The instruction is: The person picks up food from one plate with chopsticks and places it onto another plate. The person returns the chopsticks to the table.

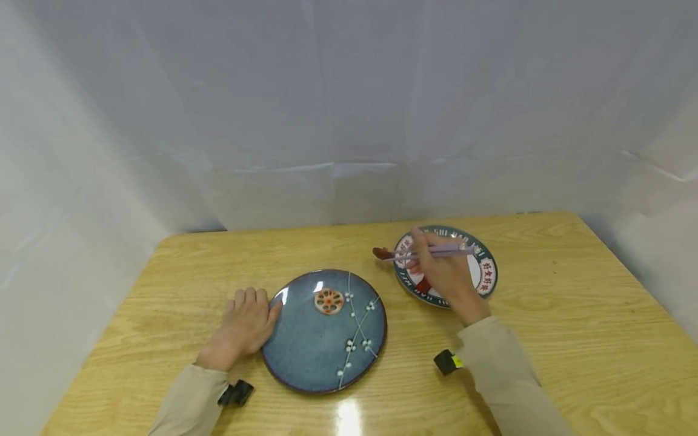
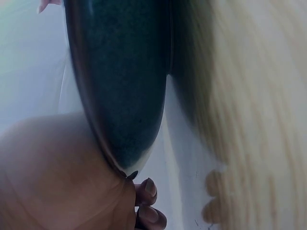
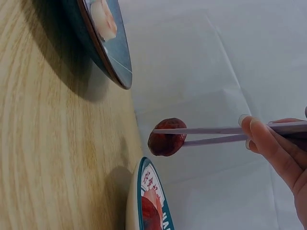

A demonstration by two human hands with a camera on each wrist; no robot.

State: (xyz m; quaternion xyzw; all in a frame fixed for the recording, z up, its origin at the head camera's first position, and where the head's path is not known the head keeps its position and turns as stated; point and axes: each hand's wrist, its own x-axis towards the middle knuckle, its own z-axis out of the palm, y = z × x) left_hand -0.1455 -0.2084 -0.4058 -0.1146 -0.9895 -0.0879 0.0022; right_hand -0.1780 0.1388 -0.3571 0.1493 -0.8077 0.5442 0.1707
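My right hand (image 1: 444,272) grips a pair of pale purple chopsticks (image 3: 216,130). Between their tips is a dark red, glossy, rounded piece of food (image 3: 167,137), held up off the table just left of a white plate with a green lettered rim (image 1: 487,275). On that plate, partly hidden by the hand, lie another dark red piece (image 3: 151,213) and a pinkish one (image 3: 154,197). My left hand (image 1: 242,324) rests at the left edge of a round blue plate (image 1: 311,345), thumb touching the rim and fingers beside it. A lotus root slice (image 1: 329,301) lies on the blue plate.
Both plates stand on a light wooden table (image 1: 572,315), the blue one nearer and to the left. A pale sheet (image 1: 354,121) hangs behind the table and along its sides. Black devices (image 1: 448,362) are worn at both wrists.
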